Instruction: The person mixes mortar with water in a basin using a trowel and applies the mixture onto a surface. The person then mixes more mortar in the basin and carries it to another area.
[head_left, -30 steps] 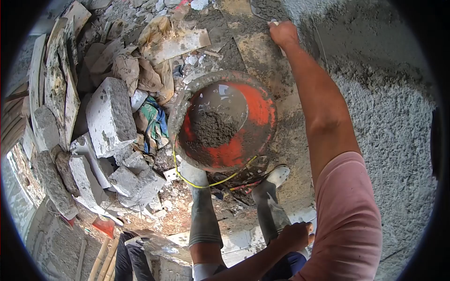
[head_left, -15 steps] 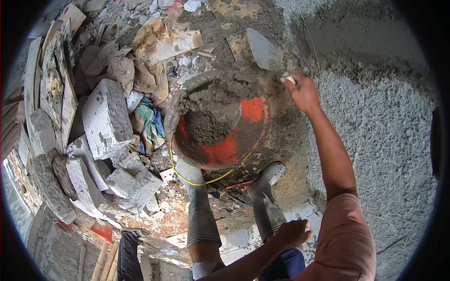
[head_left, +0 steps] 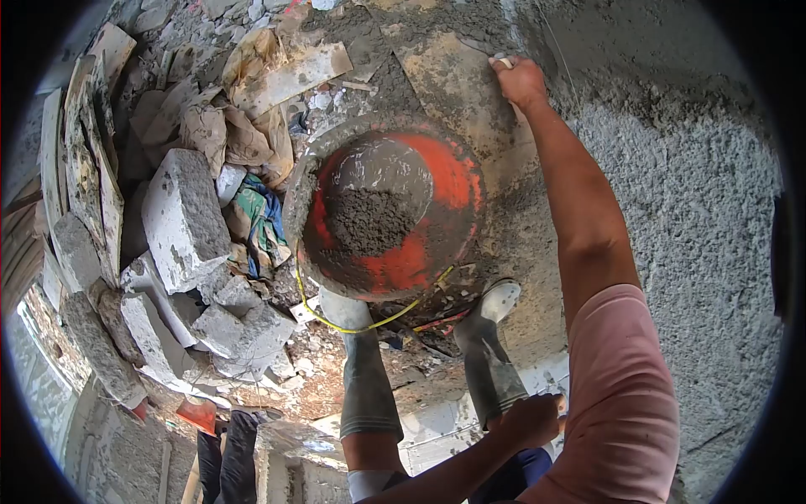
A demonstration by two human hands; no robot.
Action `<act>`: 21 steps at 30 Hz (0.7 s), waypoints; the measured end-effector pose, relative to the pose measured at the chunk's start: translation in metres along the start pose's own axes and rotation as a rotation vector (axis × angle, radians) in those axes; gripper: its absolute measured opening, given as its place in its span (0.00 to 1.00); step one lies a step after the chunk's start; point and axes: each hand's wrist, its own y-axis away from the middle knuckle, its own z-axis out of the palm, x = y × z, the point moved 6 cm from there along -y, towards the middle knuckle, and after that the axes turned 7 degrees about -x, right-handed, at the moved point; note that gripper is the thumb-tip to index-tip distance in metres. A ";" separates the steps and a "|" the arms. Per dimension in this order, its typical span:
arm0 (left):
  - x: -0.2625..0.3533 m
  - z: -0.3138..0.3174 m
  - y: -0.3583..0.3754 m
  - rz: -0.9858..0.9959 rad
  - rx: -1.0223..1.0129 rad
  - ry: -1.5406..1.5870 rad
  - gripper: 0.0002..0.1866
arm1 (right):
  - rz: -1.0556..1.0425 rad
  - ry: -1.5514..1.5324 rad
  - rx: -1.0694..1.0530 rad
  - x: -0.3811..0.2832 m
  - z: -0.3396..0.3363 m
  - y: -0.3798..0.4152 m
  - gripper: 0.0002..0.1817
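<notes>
My right hand (head_left: 519,82) is closed around the pale handle of a trowel (head_left: 477,44), whose blade shows as a thin edge beyond the basin. Below it stands a round orange basin (head_left: 453,172) with a mortar-crusted rim and a heap of wet grey mortar (head_left: 369,220) inside. My left hand (head_left: 536,420) is curled closed beside my leg at the lower right; anything within its fingers is hidden. A yellow cord (head_left: 369,328) curves round the near side of the basin, by my boots.
Broken concrete blocks (head_left: 186,217), planks (head_left: 80,160), torn paper sacks (head_left: 243,134) and rubble lie on the left. A rough plastered wall (head_left: 680,244) runs along the right. Another person's dark-clad legs (head_left: 239,454) show at the lower left.
My right hand has moved up and farther from the basin, and the trowel has turned from flat to edge-on. Mortar that covered the basin's far side no longer shows there.
</notes>
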 end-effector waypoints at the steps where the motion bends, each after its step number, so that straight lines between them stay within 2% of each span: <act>1: 0.002 -0.003 0.003 0.005 0.004 -0.002 0.18 | 0.009 0.007 0.036 -0.004 0.001 -0.001 0.31; 5: -0.013 0.011 -0.003 0.080 0.088 0.027 0.18 | -0.009 0.042 0.167 -0.020 -0.005 0.004 0.32; 9: -0.007 0.007 -0.004 0.003 -0.025 -0.020 0.19 | -0.122 0.116 0.214 -0.029 -0.028 0.048 0.32; 11: -0.001 0.007 -0.006 -0.011 -0.053 -0.069 0.20 | -0.215 0.131 0.143 -0.036 -0.051 0.098 0.29; 13: -0.004 0.010 -0.007 -0.028 -0.048 -0.003 0.22 | -0.487 0.163 0.251 -0.041 -0.073 0.164 0.25; 15: -0.007 0.012 -0.007 -0.046 -0.053 0.027 0.24 | -0.622 0.296 0.147 -0.045 -0.091 0.218 0.24; 18: -0.009 0.015 -0.007 -0.050 -0.049 0.021 0.25 | -0.414 0.213 0.157 -0.004 -0.084 0.220 0.24; 21: -0.013 0.014 -0.008 -0.042 -0.033 0.017 0.25 | -0.075 0.003 -0.169 0.019 -0.062 0.174 0.23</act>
